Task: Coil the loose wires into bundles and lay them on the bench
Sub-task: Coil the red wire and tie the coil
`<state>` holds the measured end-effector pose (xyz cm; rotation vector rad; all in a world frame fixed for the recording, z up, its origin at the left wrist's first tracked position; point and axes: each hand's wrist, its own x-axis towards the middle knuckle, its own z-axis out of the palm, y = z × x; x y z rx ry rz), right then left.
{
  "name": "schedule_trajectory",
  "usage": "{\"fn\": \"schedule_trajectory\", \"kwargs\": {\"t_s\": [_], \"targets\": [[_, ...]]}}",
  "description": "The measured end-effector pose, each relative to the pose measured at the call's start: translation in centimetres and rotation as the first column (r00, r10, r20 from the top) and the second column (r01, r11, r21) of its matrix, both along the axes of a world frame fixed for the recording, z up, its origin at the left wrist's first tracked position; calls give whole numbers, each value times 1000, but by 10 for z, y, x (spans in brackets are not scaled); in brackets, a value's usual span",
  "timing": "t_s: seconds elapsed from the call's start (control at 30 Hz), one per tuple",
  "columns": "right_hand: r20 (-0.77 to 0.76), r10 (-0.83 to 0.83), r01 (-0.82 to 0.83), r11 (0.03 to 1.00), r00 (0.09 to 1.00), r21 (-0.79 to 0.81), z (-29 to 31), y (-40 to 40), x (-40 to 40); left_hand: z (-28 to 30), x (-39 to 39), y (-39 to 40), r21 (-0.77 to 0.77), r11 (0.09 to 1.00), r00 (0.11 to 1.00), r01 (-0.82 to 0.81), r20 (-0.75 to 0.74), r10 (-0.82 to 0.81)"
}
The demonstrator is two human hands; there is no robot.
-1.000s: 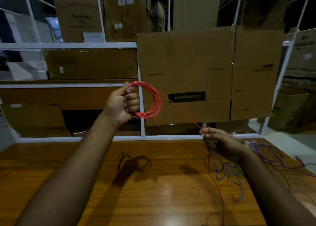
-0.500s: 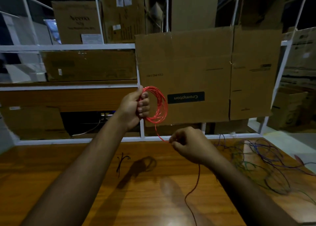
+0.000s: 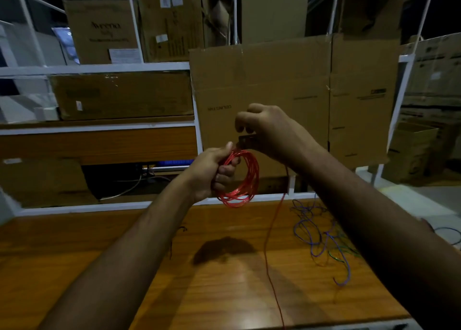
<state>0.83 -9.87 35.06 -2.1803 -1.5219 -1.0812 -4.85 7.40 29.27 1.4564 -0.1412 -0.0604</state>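
Cardboard boxes crowd the far shelving behind a wooden tabletop (image 3: 124,267). The left hand (image 3: 212,172) grips the red coil (image 3: 245,180) aloft as a former; the right hand (image 3: 264,130), fingers curled, apparently pinches its tail (image 3: 270,242) to guide a loop. Loose wires (image 3: 321,237) lie right.

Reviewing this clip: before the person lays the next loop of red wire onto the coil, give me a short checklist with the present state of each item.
1. Red coil firmly gripped by the left hand: ok, fingers are curled round its loops.
2. Right hand controls the feeding strand: cannot tell; its fingers are curled above the coil, but the pinch point is hidden.
3. Loose red tail runs freely: ok, it hangs down to the bench and off the near edge without knots in view.
4. Tail apart from the tangled blue and green wires: ok, it passes to their left.
5. Coil finished: not ok, wire remains unwound.
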Motion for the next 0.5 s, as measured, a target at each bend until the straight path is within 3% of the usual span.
{"fn": "schedule_trajectory", "kwargs": {"t_s": [0.1, 0.2, 0.23, 0.27, 0.3, 0.33, 0.37, 0.43, 0.5], "targets": [[65, -39, 47, 993, 997, -113, -11, -5, 15, 6, -4, 5, -3, 999, 999, 44, -14, -44], [36, -72, 73, 996, 997, -40, -35, -10, 26, 9, -8, 13, 8, 997, 997, 79, -2, -79], [-71, -66, 65, 998, 995, -11, -43, -13, 28, 9, -8, 15, -20, 995, 996, 93, -3, -94], [-279, -20, 23, 1000, 960, 7, -49, -18, 30, 8, -9, 18, -57, 993, 994, 107, 0, -108], [-550, 69, -62, 998, 832, 31, -55, -24, 31, 7, -11, 22, -106, 987, 993, 117, 6, -117], [-771, 167, -162, 983, 614, 85, -63, -31, 32, 7, -14, 27, -171, 977, 992, 125, 17, -124], [-890, 250, -223, 959, 381, 174, -74, -41, 34, 8, -17, 32, -244, 962, 992, 124, 33, -120], [-913, 407, -207, 893, -13, 400, -101, -62, 42, 14, -21, 46, -361, 929, 995, 81, 80, -55], [-812, 510, -92, 828, -285, 553, -129, -82, 51, 19, -23, 59, -449, 893, 992, 30, 126, 30]]}}
